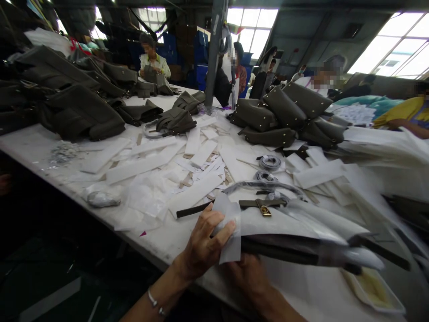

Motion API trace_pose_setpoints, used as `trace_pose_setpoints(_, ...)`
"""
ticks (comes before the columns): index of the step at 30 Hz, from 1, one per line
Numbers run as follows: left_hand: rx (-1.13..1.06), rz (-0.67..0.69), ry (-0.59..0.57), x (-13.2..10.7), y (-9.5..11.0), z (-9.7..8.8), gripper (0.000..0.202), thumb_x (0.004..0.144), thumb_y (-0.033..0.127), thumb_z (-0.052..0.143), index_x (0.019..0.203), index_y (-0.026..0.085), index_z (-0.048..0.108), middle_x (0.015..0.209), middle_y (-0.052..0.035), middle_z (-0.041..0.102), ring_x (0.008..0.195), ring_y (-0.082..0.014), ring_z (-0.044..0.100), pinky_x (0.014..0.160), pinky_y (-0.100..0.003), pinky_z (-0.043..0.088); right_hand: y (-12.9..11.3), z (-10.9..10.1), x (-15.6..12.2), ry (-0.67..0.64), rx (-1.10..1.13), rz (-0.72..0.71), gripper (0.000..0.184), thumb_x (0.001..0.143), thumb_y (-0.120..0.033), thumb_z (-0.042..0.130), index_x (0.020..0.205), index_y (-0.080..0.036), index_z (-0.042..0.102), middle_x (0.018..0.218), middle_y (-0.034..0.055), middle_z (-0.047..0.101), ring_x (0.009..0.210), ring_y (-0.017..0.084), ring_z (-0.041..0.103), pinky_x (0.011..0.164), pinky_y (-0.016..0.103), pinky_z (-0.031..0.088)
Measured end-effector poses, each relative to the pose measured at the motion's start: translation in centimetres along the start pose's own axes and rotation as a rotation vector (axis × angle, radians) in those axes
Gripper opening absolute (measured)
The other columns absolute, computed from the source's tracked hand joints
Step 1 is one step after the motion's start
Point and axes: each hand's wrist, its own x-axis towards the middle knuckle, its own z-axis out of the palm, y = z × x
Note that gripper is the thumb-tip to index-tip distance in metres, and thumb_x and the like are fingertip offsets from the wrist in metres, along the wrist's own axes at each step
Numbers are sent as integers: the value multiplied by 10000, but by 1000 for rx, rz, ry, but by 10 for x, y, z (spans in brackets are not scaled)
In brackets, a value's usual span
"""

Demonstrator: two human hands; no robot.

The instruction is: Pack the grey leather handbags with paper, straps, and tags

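Observation:
My left hand (204, 243) pinches a white sheet of wrapping paper (231, 232) at the near edge of the white table (40, 147). The paper covers a dark olive handbag (291, 237) lying flat in front of me, its strap with a gold clasp (264, 209) showing on top. My right hand (250, 275) lies below the bag's near end, under the paper; its fingers are hidden and shaded. A bracelet sits on my left wrist.
White paper strips (194, 154) and plastic wrap litter the table. Piles of olive handbags stand at the left (77, 112) and back right (284, 116). Other people work at the far side. A grey post (214, 49) rises mid-table. A shallow tray (372, 290) sits near right.

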Motion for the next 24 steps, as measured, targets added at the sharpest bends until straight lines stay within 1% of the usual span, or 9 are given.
trace_pose_setpoints(2,31,25,-44,-2,4,9,315,944,79,452,1228,164,558,1100,-111,573,1082,-207,560,1029,-567,474,-5,1,-7,-33,161,200,307,888,-362,529,702,-189,702,652,23,667,655,210,630,594,295,495)
trace_pose_setpoints(5,35,50,-119,-3,14,18,302,945,114,461,1226,149,568,1094,-117,570,1076,-217,554,1050,-562,448,-9,-2,-14,10,381,472,341,782,-434,573,589,-165,654,551,19,603,544,183,547,504,275,396)
trace_pose_setpoints(7,38,54,-161,-4,21,24,311,943,115,459,1236,145,561,1087,-114,574,1072,-212,555,1062,-538,440,-10,-4,-20,41,473,567,394,735,-508,610,548,-161,608,512,10,559,483,141,474,466,259,342)
trace_pose_setpoints(10,42,50,-215,-8,26,33,334,941,98,445,1255,154,541,1076,-102,583,1054,-199,560,1068,-509,437,-8,-8,-31,26,597,643,440,711,-591,631,609,-164,602,508,0,562,423,108,431,426,238,315)
trace_pose_setpoints(12,26,42,-250,-12,27,40,336,946,104,432,1263,155,531,1059,-97,590,1032,-197,564,1061,-495,445,-7,-11,-36,6,646,652,446,702,-610,637,645,-169,596,507,-2,578,403,103,442,415,229,326)
trace_pose_setpoints(16,-25,-10,-307,-21,23,57,338,938,77,423,1244,171,535,1037,-77,609,1010,-189,570,1067,-454,443,-4,-15,-39,-6,653,656,410,671,-575,657,619,-182,552,476,-13,572,394,104,468,413,219,340)
trace_pose_setpoints(19,-27,-68,-349,-22,19,66,367,912,38,418,1224,188,539,1037,-66,614,1005,-189,576,1069,-448,440,-3,-15,-42,-20,616,642,340,721,-504,618,622,-186,550,494,-14,586,416,109,484,430,221,355)
trace_pose_setpoints(22,-58,-62,-425,-21,16,68,459,861,-5,411,1270,184,499,1079,-75,608,1053,-202,572,1083,-480,427,-11,-25,-55,-121,474,434,283,770,-372,604,563,-181,578,527,-18,596,486,106,499,474,211,359)
trace_pose_setpoints(24,-96,-31,-461,-20,14,66,526,828,-30,408,1308,175,466,1199,-110,577,1164,-222,541,1085,-494,426,-24,-44,-69,-316,428,223,246,762,-327,656,559,-188,643,541,-31,615,508,104,516,487,203,365)
